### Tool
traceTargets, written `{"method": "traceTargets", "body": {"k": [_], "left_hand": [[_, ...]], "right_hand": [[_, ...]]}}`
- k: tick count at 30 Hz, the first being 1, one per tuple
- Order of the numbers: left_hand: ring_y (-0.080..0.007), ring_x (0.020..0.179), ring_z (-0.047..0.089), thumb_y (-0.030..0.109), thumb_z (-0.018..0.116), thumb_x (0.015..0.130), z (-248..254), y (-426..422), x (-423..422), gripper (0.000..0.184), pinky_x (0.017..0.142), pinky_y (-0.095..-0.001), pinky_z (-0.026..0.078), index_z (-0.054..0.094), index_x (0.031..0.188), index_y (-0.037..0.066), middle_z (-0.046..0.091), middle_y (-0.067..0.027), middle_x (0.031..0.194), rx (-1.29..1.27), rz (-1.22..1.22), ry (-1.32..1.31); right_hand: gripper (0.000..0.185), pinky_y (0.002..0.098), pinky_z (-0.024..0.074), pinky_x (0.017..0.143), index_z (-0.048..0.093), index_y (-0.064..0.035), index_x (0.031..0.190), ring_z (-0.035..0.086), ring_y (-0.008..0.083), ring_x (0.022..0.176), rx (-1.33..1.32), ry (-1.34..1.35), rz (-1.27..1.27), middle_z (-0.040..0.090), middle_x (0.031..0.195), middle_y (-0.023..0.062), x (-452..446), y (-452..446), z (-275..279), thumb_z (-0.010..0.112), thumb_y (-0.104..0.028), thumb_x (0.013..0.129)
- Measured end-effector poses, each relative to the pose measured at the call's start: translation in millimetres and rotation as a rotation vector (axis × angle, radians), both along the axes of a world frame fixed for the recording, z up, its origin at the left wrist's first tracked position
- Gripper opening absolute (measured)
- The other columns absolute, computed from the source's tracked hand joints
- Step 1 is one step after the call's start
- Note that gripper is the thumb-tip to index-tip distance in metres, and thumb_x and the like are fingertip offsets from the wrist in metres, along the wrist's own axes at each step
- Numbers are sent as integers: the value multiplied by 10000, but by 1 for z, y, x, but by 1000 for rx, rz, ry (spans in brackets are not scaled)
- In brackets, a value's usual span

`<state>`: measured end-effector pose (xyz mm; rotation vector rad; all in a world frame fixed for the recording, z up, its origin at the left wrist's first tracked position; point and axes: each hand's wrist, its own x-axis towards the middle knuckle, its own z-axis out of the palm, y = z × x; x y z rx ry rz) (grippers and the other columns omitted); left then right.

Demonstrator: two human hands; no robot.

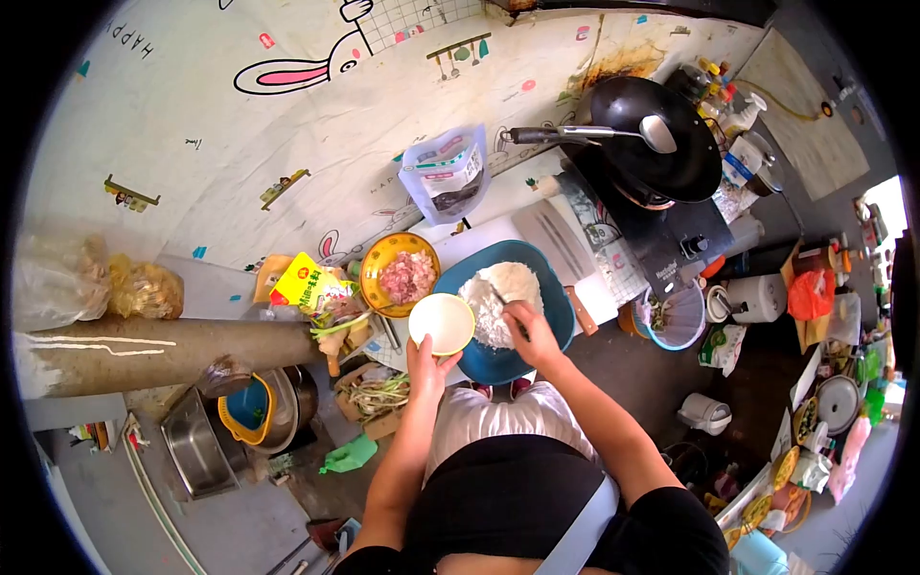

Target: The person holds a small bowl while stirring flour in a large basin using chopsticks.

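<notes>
A blue basin (561,305) holds white flour (516,284). My right hand (533,335) is closed on a thin dark utensil (498,295), whose far end reaches into the flour. My left hand (428,363) grips a small white bowl (442,324) with a yellowish rim, over the basin's left edge. The bowl's inside looks pale; whether it holds liquid is unclear. Behind it stands a yellow-orange bowl (372,275) of minced meat (408,278).
A cleaver (554,240) lies right of the basin, its wooden handle beside the rim. A black wok (685,134) with a spatula (657,134) sits on the stove. A plastic pouch (448,177), yellow packet (305,281) and vegetables (379,393) are nearby.
</notes>
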<state>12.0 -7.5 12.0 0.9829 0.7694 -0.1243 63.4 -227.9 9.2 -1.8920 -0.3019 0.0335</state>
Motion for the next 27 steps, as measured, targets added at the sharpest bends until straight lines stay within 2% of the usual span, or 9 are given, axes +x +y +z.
{"method": "traceTargets", "body": {"k": [2,6,10,15,18,22,23,27], "left_hand": [[-347,1193,593,298,516,1013,-5,2,-1,495,850,-541,595,318,1439,144,489,-150,1393,-4,0,-1],[-348,1193,593,301,519,1013,-7,2,-2,491,847,-539,597,321,1433,143,490,-154,1391,0,8,-1],[-351,1187,597,301,525,1010,-6,0,0,492,853,-543,594,325,1430,139,494,-155,1385,-3,5,2],[-357,1181,599,300,529,1007,-6,-1,1,498,867,-560,584,325,1433,143,497,-150,1381,-8,-6,-8],[-356,1193,590,306,531,1007,-5,-2,1,502,875,-568,578,324,1436,148,495,-145,1386,-9,-12,-5],[-352,1210,578,315,530,1009,-2,-3,1,499,873,-568,574,330,1438,155,489,-142,1395,-2,-3,8],[-351,1214,575,317,529,1010,-2,-3,0,497,871,-567,574,333,1437,156,488,-142,1398,-4,-4,3],[-349,1203,585,318,527,1011,-4,-4,-1,504,858,-552,580,329,1447,159,491,-144,1396,-5,-6,-2]], "right_hand": [[120,418,504,824,638,9,1030,630,416,943,-27,30,-81,646,1017,212,6,-13,5,588,-80,966],[122,417,513,809,647,0,1022,632,417,931,-115,-73,-185,654,1006,201,20,-23,10,586,-92,969],[134,417,514,820,654,2,1028,636,410,947,-77,-46,13,660,1021,202,11,-21,7,586,-96,968],[157,414,507,858,658,9,1038,644,398,977,-59,-5,-113,664,1024,204,19,-28,12,587,-116,977],[163,413,509,857,659,8,1040,643,396,990,-49,26,-86,663,1034,199,26,-26,9,582,-123,982],[171,399,508,863,656,6,1056,643,389,983,-62,24,97,662,1044,187,14,-25,7,580,-130,985],[175,391,505,872,653,12,1059,647,378,988,-60,59,62,663,1048,190,11,-22,9,576,-129,988],[167,397,498,884,647,27,1060,644,370,1003,71,72,104,662,1044,209,-5,-6,9,579,-107,987]]}}
